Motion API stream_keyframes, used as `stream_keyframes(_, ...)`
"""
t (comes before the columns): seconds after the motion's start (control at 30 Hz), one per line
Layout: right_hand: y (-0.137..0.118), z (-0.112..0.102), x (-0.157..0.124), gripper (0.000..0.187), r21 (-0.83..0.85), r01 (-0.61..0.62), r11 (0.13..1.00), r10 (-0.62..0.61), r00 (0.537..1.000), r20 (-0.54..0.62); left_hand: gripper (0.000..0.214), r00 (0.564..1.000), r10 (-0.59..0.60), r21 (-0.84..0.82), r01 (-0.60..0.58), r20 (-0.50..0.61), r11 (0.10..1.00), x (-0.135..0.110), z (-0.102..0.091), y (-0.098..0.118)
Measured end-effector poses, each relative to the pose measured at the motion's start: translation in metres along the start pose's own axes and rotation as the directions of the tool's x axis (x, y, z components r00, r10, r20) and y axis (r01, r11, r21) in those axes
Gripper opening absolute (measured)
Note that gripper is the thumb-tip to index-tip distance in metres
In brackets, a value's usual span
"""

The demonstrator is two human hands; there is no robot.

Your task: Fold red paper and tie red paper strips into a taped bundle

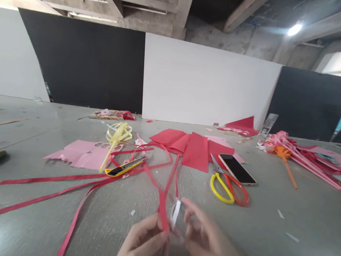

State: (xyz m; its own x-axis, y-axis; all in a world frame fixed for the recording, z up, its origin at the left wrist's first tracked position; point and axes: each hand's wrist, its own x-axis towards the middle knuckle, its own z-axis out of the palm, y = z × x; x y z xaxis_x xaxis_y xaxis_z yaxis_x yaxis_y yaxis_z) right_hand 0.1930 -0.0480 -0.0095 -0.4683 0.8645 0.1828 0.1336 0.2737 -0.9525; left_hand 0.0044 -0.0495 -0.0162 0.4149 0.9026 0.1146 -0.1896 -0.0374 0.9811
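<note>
My left hand (140, 243) pinches the near end of a red paper strip (164, 204) between thumb and fingers, low in the middle of the view. My right hand (205, 240) is close beside it, blurred by motion, its fingers at a small roll of clear tape (176, 216) with a white tab. More red strips (54, 179) trail leftward over the grey table (288, 214). Scissors (227, 188) with one yellow and one orange handle lie just beyond my hands.
A phone (236, 168) lies by the scissors, red paper sheets (193, 146) behind them. A yellow utility knife (124, 167), pink cut paper (80, 153) and a yellow paper ornament (117, 135) sit left of centre. Pink and red strips (307, 159) are piled at the right. Black and white boards stand behind.
</note>
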Motion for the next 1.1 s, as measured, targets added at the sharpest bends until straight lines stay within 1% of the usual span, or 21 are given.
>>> stream_keyframes(0.03,-0.006,-0.005,0.0,0.047,-0.148,0.047,0.988,-0.04,0.998,0.05,0.019,1.0,0.0,0.0,0.0,-0.008,1.0,-0.001,0.0,0.0)
stream_keyframes(0.07,-0.01,-0.009,0.0,0.043,-0.265,0.085,0.96,-0.068,0.995,0.072,0.019,1.0,-0.003,0.002,0.003,-0.022,1.0,-0.001,0.0,0.0)
stream_keyframes(0.13,-0.012,-0.015,0.001,0.045,-0.425,0.127,0.896,-0.11,0.992,0.064,0.019,0.999,-0.006,0.003,0.006,-0.043,1.0,-0.001,0.0,0.0)
stream_keyframes(0.2,-0.007,-0.018,0.003,0.044,-0.528,0.103,0.843,-0.107,0.994,0.022,0.019,0.999,-0.001,0.002,0.001,-0.053,1.0,0.0,0.001,0.0)
stream_keyframes(0.27,0.0,-0.018,0.005,0.027,-0.599,0.056,0.799,-0.059,0.998,0.015,0.019,0.999,0.009,0.008,-0.008,-0.05,1.0,0.0,0.001,0.0)
stream_keyframes(0.3,0.002,-0.018,0.006,0.018,-0.613,0.04,0.789,-0.035,0.999,0.02,0.019,0.999,0.01,0.01,-0.009,-0.053,1.0,0.0,0.0,-0.001)
stream_keyframes(0.33,0.003,-0.018,0.006,0.012,-0.613,0.037,0.789,-0.024,0.999,0.029,0.019,0.998,0.009,0.01,-0.009,-0.062,1.0,0.0,0.0,-0.001)
stream_keyframes(0.5,-0.016,-0.024,0.004,0.016,-0.524,0.067,0.849,-0.044,0.997,0.056,0.019,0.989,-0.001,-0.038,-0.005,-0.148,0.999,0.003,-0.003,-0.003)
stream_keyframes(0.57,-0.022,-0.027,0.003,0.018,-0.464,0.041,0.885,-0.027,0.999,0.038,0.021,0.985,-0.03,-0.072,0.019,-0.168,0.997,0.004,-0.003,-0.002)
stream_keyframes(0.63,-0.025,-0.03,0.002,0.015,-0.35,-0.019,0.937,0.028,0.999,0.021,0.028,0.985,-0.054,-0.101,0.038,-0.167,0.994,0.004,-0.002,-0.001)
stream_keyframes(0.7,-0.027,-0.031,0.002,0.012,-0.229,-0.121,0.966,0.13,0.991,0.022,0.035,0.987,-0.054,-0.115,0.037,-0.153,0.993,0.004,0.0,-0.001)
stream_keyframes(0.77,-0.029,-0.031,0.002,0.017,-0.172,-0.215,0.961,0.222,0.975,0.017,0.036,0.989,-0.048,-0.125,0.03,-0.142,0.992,0.004,0.001,-0.001)
stream_keyframes(0.8,-0.031,-0.03,0.003,0.022,-0.17,-0.239,0.956,0.242,0.97,-0.002,0.034,0.991,-0.05,-0.132,0.033,-0.126,0.991,0.004,0.001,-0.001)
stream_keyframes(0.87,-0.033,-0.029,0.004,0.028,-0.168,-0.252,0.953,0.248,0.968,-0.049,0.031,0.996,-0.053,-0.139,0.043,-0.068,0.989,0.004,0.001,-0.002)
stream_keyframes(0.93,-0.033,-0.03,0.004,0.031,-0.101,-0.236,0.967,0.23,0.971,-0.066,0.031,0.998,-0.056,-0.139,0.054,-0.009,0.989,0.004,0.001,-0.002)
stream_keyframes(1.03,-0.032,-0.031,0.004,0.026,0.08,-0.197,0.977,0.198,0.98,-0.01,0.036,0.998,-0.059,-0.156,0.064,0.036,0.986,0.003,0.002,-0.002)
stream_keyframes(1.1,-0.031,-0.034,0.003,0.023,0.151,-0.194,0.969,0.191,0.981,0.038,0.042,0.996,-0.073,-0.194,0.081,0.051,0.978,0.002,0.002,-0.001)
